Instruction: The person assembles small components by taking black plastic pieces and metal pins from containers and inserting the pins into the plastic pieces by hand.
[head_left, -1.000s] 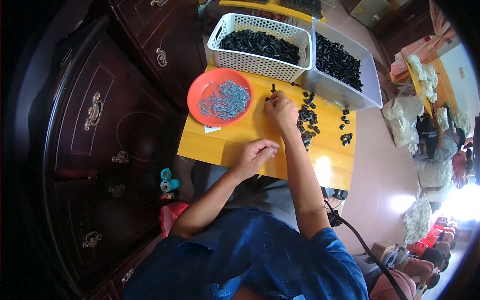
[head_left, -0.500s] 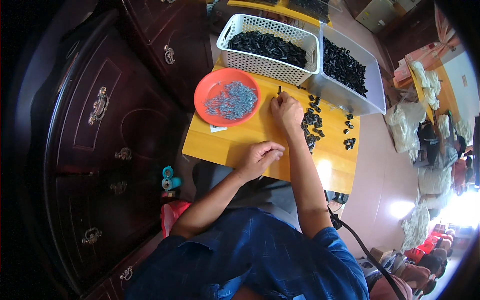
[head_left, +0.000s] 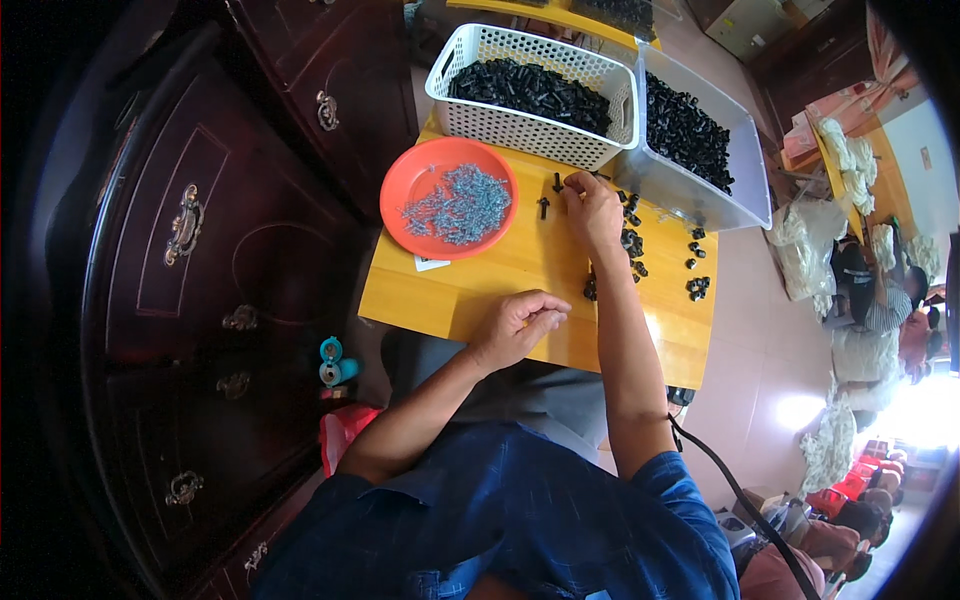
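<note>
My right hand [head_left: 597, 208] is at the far middle of the yellow table, fingers pinched together; whatever they hold is hidden. Just left of its fingertips, a small black fitting [head_left: 558, 182] stands out, and a second black fitting [head_left: 544, 207] sits slightly nearer to me. Closer to the table's front edge my left hand [head_left: 512, 328] hovers or rests with curled fingers, thumb close to the forefinger; its palm is hidden. On the left a red-orange plate [head_left: 400, 225] carries a heap of small silvery screws [head_left: 462, 205]. Short black pieces [head_left: 635, 245] lie scattered beside my right forearm.
A white perforated basket [head_left: 540, 132] and a translucent bin [head_left: 700, 200], both filled with black parts, stand along the far edge. More black pieces [head_left: 697, 288] lie at the table's right. A dark wooden cabinet [head_left: 200, 330] flanks the left. People sit at far right.
My right hand has shifted right and slightly away from the near black fitting, which now shows uncovered on the table. My left hand has hardly moved.
</note>
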